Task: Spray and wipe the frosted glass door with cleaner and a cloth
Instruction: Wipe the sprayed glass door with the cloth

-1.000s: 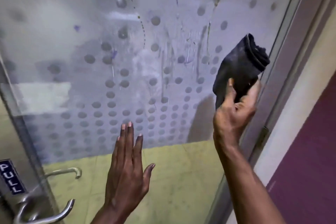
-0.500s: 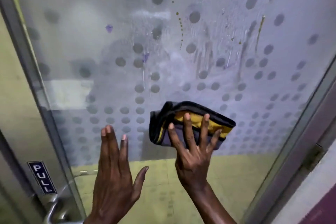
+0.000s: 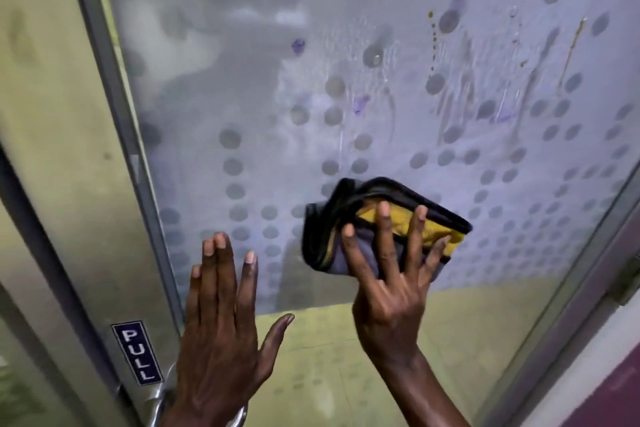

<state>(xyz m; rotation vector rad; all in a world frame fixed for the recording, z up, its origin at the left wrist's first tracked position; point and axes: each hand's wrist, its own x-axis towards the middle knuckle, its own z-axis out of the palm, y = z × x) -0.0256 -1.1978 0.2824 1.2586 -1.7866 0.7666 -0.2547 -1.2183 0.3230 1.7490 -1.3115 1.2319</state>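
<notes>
The frosted glass door (image 3: 263, 87) fills the view, patterned with grey dots and streaked with wet drips, yellowish runs and small purple marks. My right hand (image 3: 391, 291) presses a folded cloth (image 3: 349, 218), dark-edged with grey and yellow faces, flat against the lower middle of the glass, fingers spread over it. My left hand (image 3: 221, 329) lies flat on the glass to the left of the cloth, fingers together and thumb out, holding nothing. No spray bottle is in view.
A metal door frame (image 3: 114, 114) runs down the left with a blue PULL label (image 3: 137, 353) and a metal handle (image 3: 157, 399) below it. Another frame strip with a hinge (image 3: 627, 282) borders the right. Below the frosted band the glass is plain.
My right hand brought the cloth down from the upper right edge and laid it flat on the lower middle of the glass. My left hand stayed flat on the door.
</notes>
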